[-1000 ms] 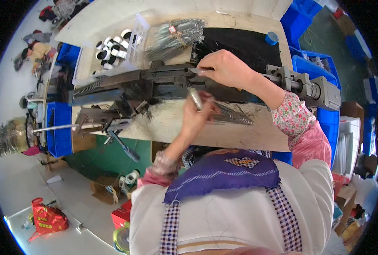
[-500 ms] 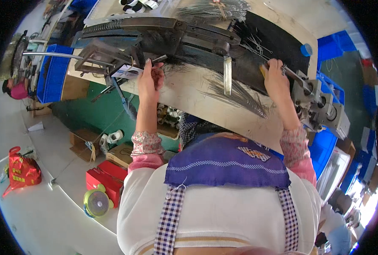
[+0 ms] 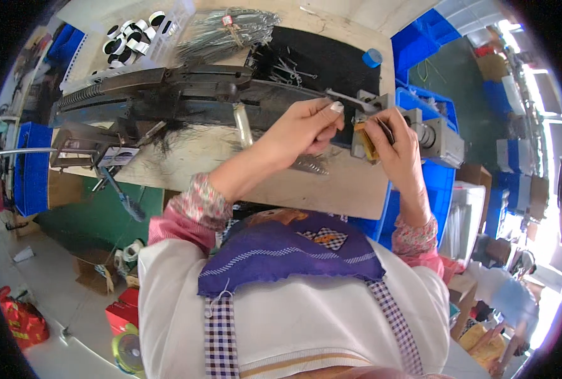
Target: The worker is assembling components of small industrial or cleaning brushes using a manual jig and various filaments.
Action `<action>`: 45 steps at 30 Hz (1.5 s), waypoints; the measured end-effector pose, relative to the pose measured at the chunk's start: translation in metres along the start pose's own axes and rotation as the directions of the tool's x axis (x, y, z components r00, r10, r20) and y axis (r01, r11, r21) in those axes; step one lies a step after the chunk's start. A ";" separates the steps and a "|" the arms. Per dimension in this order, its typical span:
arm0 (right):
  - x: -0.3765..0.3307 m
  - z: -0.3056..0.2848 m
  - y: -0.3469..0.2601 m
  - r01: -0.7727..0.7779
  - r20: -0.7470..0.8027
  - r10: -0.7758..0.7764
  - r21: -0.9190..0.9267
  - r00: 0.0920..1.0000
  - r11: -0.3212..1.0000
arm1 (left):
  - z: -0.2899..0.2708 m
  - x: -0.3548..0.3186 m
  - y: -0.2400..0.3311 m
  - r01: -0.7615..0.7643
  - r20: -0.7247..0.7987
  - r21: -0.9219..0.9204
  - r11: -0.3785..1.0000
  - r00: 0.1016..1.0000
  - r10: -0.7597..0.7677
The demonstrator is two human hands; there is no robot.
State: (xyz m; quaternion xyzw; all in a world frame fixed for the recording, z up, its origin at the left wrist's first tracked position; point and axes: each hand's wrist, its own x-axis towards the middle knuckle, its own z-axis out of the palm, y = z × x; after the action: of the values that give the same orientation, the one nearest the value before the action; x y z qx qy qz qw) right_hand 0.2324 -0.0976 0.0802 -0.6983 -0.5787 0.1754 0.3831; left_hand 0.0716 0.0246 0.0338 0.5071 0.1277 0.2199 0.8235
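My left hand (image 3: 309, 131) has crossed over the bench to the right, its fingers curled and the thumb pressed against the forefinger. Whatever is in that pinch, if anything, is too small to make out. Close beside it, my right hand (image 3: 393, 145) is closed around a small yellow block-like piece (image 3: 367, 143) with a dark edge. Both hands are in front of the right end of a long dark metal machine (image 3: 186, 95). Past my fingertips, a metal lever (image 3: 350, 98) runs to a grey metal fixture (image 3: 442, 138).
Behind the machine are a white crate (image 3: 167, 47) of black-and-white rolls, a bundle of thin wires (image 3: 227, 31) and a black mat (image 3: 331, 60) with metal pins. A blue tape roll (image 3: 372, 58) sits at the mat's far corner. Blue bins (image 3: 420, 41) stand on the right.
My left hand has left the metal frame on the left and moved right, next to my right hand. The right hand still grips the yellow piece. The view has shifted rightward.
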 end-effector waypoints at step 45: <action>0.084 0.079 -0.020 0.536 0.176 -0.509 -0.378 0.842 0.755 | -0.031 -0.007 -0.014 -0.145 -0.220 -0.810 0.569 0.973 -0.066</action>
State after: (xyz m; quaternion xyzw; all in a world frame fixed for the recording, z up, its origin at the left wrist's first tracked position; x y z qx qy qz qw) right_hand 0.1868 0.0089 0.0604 -0.5677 -0.7856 -0.0429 0.2423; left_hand 0.0560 0.0396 0.0073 0.0414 0.0924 0.3285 0.9391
